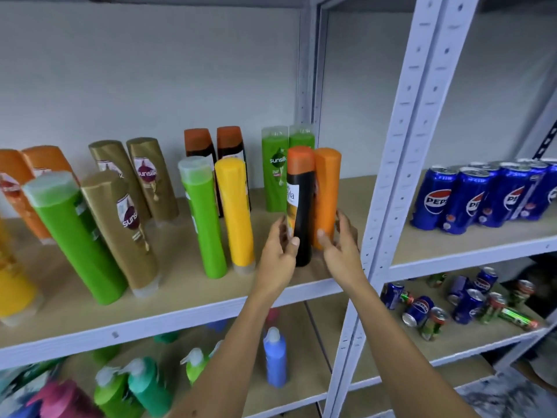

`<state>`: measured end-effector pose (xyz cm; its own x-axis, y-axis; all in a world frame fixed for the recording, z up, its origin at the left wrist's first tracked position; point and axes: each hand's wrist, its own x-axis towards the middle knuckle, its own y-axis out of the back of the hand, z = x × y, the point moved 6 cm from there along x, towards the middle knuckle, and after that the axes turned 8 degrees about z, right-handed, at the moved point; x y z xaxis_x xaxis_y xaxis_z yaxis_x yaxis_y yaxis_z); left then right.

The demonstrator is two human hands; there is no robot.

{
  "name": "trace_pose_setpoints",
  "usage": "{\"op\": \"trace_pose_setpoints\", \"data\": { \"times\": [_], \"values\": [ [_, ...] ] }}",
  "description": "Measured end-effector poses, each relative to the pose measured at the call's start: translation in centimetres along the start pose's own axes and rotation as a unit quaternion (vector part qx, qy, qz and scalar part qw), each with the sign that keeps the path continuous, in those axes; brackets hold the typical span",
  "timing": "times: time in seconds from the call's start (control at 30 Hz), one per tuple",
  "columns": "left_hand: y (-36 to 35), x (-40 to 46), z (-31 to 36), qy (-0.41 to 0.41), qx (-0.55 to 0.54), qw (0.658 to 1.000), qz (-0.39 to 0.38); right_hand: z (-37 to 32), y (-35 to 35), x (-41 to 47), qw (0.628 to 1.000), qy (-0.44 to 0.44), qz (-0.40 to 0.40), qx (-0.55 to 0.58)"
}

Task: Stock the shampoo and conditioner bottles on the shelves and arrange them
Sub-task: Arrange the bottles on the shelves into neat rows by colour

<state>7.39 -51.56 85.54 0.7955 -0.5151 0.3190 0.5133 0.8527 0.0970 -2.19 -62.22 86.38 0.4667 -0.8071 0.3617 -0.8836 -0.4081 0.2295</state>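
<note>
On the wooden shelf (180, 312) stand shampoo and conditioner bottles in rows: orange, green, gold and yellow ones. Near the shelf's right end a black bottle with an orange cap (301, 206) stands upright, touching an all-orange bottle (328, 188) on its right. My left hand (278, 251) grips the black bottle low down, thumb on its front. My right hand (342, 245) holds the base of the orange bottle, thumb in front and fingers round its right side. Two green Sunsilk bottles (275, 170) stand just behind them.
A white perforated upright (401, 164) rises right beside my right hand. Beyond it, blue Pepsi cans (482, 197) fill the neighbouring shelf, with loose cans (422, 309) lying below. The lower shelf holds pump bottles (144, 384) and a blue bottle (275, 357).
</note>
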Motion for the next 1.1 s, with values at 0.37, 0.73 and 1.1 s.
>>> {"op": "trace_pose_setpoints", "data": {
  "times": [0.37,0.73,1.1],
  "values": [
    [-0.3,1.7,-1.2,0.015,-0.003,1.000,0.002,1.4,-0.5,0.9,0.999,-0.024,-0.001,0.035],
    [0.3,1.7,-1.7,-0.028,0.073,0.994,0.071,1.5,-0.2,0.3,0.999,-0.020,0.022,0.022],
    [0.4,1.4,-1.6,0.009,0.047,0.997,0.062,1.4,-0.4,0.5,0.999,0.015,0.037,-0.035]
  ]
}}
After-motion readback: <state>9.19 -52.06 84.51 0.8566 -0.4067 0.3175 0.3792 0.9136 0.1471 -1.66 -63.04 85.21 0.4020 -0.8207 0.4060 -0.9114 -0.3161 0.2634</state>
